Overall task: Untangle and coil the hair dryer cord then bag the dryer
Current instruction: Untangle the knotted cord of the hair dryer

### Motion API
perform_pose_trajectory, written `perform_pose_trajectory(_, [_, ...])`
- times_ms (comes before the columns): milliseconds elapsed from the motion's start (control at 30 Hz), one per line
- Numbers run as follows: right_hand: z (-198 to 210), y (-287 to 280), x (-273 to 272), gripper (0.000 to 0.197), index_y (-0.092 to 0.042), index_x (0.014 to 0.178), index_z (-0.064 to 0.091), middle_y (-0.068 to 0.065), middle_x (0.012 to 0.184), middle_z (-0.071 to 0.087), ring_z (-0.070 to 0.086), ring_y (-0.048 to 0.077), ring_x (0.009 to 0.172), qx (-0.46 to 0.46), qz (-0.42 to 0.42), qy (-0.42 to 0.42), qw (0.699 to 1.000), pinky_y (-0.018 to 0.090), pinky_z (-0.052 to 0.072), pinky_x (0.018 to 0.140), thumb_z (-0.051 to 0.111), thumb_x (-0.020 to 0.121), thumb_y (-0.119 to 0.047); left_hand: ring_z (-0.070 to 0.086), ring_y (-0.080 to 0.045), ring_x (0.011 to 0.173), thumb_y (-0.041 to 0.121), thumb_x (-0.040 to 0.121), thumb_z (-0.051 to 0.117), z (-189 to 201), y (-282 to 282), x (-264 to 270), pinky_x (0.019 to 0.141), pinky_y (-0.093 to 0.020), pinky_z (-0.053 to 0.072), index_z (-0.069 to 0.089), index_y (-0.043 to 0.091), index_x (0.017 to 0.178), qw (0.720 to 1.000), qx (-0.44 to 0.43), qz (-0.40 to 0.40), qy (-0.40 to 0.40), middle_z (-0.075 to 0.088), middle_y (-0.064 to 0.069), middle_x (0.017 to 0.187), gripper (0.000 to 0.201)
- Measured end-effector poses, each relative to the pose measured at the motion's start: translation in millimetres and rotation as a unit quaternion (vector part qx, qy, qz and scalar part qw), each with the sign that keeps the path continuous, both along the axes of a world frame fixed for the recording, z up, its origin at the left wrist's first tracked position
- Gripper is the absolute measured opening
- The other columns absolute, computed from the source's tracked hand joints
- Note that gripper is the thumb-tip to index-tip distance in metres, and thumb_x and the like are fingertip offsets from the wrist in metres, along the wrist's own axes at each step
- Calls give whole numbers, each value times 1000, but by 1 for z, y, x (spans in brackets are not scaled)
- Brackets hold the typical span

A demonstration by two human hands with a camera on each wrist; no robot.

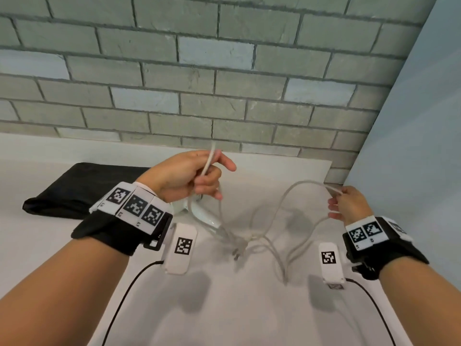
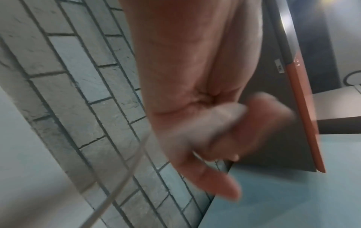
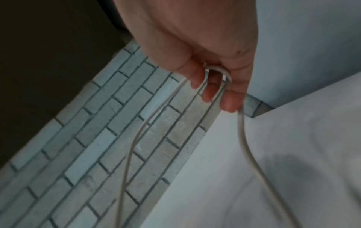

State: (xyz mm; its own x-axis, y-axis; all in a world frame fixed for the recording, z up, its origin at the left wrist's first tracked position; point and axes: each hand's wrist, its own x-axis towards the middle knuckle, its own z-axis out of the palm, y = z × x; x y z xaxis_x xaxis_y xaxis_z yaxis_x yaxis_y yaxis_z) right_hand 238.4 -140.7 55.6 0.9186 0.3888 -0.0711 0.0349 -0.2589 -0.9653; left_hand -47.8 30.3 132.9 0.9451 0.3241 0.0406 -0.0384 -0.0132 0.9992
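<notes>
A white hair dryer (image 1: 203, 216) lies on the white table (image 1: 249, 308), mostly hidden under my left hand (image 1: 199, 173). Its pale grey cord (image 1: 303, 186) loops in a loose tangle across the middle of the table. My left hand is raised above the dryer and grips a strand of cord that sticks up past the fingers; in the left wrist view the cord (image 2: 125, 174) is blurred. My right hand (image 1: 345, 203) holds a loop of cord up at the right; in the right wrist view the cord (image 3: 216, 69) bends around the curled fingers (image 3: 228, 101).
A black bag (image 1: 74, 188) lies flat on the table at the back left. A grey brick wall (image 1: 224, 83) runs along the table's far edge and a plain pale wall (image 1: 411, 146) closes the right side. Black cables trail from both wrist units toward me.
</notes>
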Motion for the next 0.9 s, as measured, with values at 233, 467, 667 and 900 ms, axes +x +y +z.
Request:
perform_pose_trajectory(233, [-6,4,-29,53,-22,126,47,14,140,35,30,35,128,-377,189,-261,868,41,31,102,37,81,4,19,-8,37,28,97,32,15,-17,14,45,-21,30,55,13,77,994,105,41,-5,25,12,40,35])
perform_pose_trajectory(467, [3,29,-127,51,-19,130,45,4,123,54,52,15,111,-189,471,-244,826,20,37,89,61,84,-35,35,-3,54,27,91,39,29,-31,31,58,-14,34,60,19,80,949,255,83,-163,39,12,55,26])
perform_pose_trajectory(667, [-32,49,-150,25,-35,97,55,2,110,64,60,19,104,-143,455,-235,847,45,44,96,49,81,-53,45,-7,70,29,91,38,30,-23,34,79,-24,40,57,23,78,955,144,73,-248,54,16,66,24])
perform_pose_trajectory(900, [-14,51,-142,22,-24,79,38,-1,83,45,63,23,60,-16,417,-148,896,29,36,50,29,98,-32,56,-13,89,22,99,28,21,-13,33,85,-31,37,48,20,78,961,-13,136,-239,55,6,85,28])
